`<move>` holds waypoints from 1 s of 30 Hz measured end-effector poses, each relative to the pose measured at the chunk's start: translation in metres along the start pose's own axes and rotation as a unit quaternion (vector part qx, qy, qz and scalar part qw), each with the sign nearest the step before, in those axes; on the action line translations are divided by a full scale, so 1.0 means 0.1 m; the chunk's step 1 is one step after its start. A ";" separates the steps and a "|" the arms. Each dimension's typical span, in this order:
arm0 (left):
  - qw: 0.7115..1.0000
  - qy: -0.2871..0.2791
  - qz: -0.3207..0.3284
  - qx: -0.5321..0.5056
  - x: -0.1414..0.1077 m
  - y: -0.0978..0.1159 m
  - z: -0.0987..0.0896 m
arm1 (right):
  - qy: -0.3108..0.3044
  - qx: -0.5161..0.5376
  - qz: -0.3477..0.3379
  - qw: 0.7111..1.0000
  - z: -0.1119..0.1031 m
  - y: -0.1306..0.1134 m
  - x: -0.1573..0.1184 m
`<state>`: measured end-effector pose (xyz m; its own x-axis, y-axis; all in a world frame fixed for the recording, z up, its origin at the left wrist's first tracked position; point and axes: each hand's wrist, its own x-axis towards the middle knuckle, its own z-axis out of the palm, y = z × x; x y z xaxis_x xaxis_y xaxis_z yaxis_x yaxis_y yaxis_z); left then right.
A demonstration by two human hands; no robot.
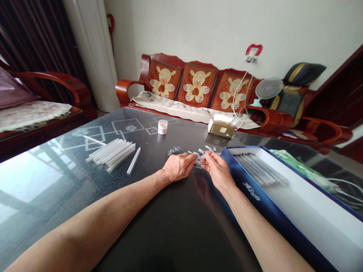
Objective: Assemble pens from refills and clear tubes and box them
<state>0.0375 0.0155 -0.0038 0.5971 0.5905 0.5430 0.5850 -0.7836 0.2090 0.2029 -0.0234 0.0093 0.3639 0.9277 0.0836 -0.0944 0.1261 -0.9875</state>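
My left hand (179,167) rests at the middle of the dark table, fingers closed together over a spread of small pieces; what they hold, if anything, is hidden. Close beside it, my right hand (218,170) pinches a small whitish piece (207,154) between thumb and fingertips. Around the fingertips lie several small white and clear pieces (210,148), and thin metallic-looking pieces (176,150) sit just behind my left hand. To the left is a pile of white pen-like tubes (112,153). A single white tube (134,160) lies apart from that pile.
A long blue box (256,196) with a white inside stands right of my right arm, with a row of grey, slender sticks (259,168) in it. Farther back are a small white cup (162,127) and a tissue box (222,127). A wooden sofa (130,87) stands beyond the table.
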 end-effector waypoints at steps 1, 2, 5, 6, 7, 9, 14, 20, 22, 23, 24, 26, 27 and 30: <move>1.000 0.001 0.002 -0.002 0.00 0.00 0.00 | 0.003 0.015 0.007 1.000 0.01 0.01 0.00; 1.000 0.001 0.002 -0.002 0.00 0.00 0.00 | 0.006 0.026 0.012 1.000 0.01 0.02 -0.01; 1.000 -0.003 -0.001 -0.003 0.00 0.01 -0.01 | 0.003 0.038 0.020 0.999 0.02 0.03 -0.01; 1.000 -0.006 -0.004 -0.003 0.00 0.01 -0.02 | -0.005 0.036 0.017 0.999 0.03 0.04 -0.02; 1.000 -0.009 -0.006 -0.003 0.00 0.01 -0.02 | -0.013 0.031 0.013 0.999 0.03 0.04 -0.02; 1.000 -0.015 -0.011 -0.005 0.01 0.01 -0.02 | -0.022 0.019 0.004 1.000 0.03 0.05 -0.03; 0.999 -0.030 -0.018 -0.004 0.02 0.02 -0.03 | -0.009 0.001 -0.008 1.000 0.03 0.10 -0.03; 0.999 -0.040 -0.018 0.010 0.02 0.03 -0.03 | -0.012 0.000 -0.017 1.000 0.04 0.18 -0.04; 0.999 -0.044 -0.018 0.010 0.02 0.03 -0.03 | -0.022 0.004 -0.021 1.000 0.06 0.20 -0.05; 0.999 -0.044 -0.018 0.007 0.02 0.02 -0.02 | -0.024 0.006 -0.023 0.999 0.06 0.20 -0.06; 0.999 -0.042 -0.018 0.002 0.02 0.02 -0.02 | -0.026 0.007 -0.024 0.999 0.07 0.21 -0.07; 0.999 -0.034 -0.018 -0.009 0.03 0.02 -0.01 | -0.031 0.005 -0.024 0.999 0.07 0.21 -0.07; 0.999 -0.030 -0.017 -0.014 0.03 0.02 -0.01 | -0.036 0.003 -0.021 0.999 0.07 0.21 -0.07; 0.999 -0.020 -0.011 -0.022 0.03 0.01 0.00 | -0.058 -0.004 -0.014 0.998 0.06 0.21 -0.07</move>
<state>0.0397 0.0166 -0.0017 0.6064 0.6146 0.5046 0.5744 -0.7773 0.2564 0.1930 -0.0253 -0.0113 0.2572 0.9582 0.1255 -0.0787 0.1502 -0.9855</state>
